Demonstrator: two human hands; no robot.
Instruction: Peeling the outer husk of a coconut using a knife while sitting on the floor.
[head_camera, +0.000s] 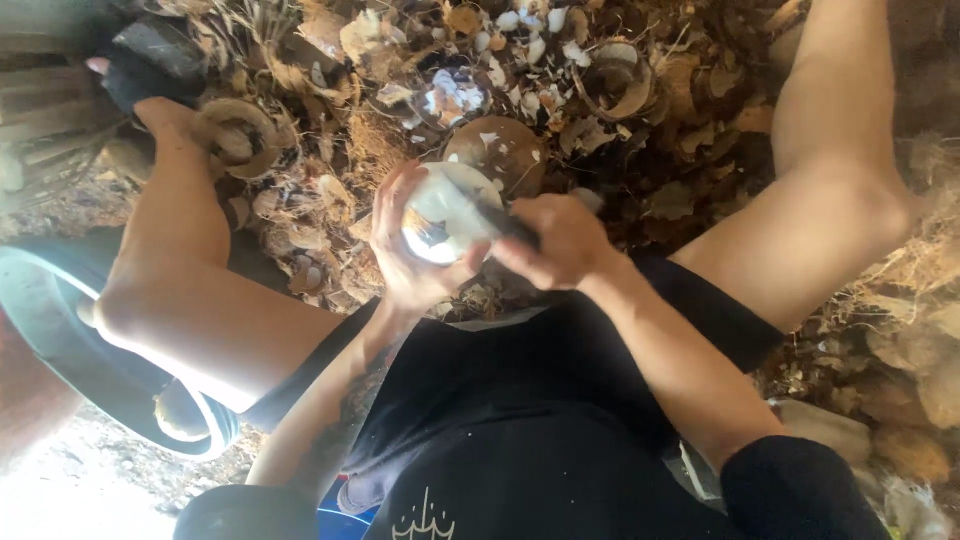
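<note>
Peeled coconut (440, 215): white, round, likely wet and slippery, hard-fleshed, moderately heavy. We are cupping it in our left hand (408, 255), fingers wrapped around its far side, above the husk pile (330, 150). Our right hand (560, 240) is gripping a dark knife handle (505, 222), fingers closed, blade lying against the coconut.

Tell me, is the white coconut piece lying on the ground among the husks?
No, the left hand holds the white coconut piece up above the husks, while the right hand grips a dark tool against it.
</note>
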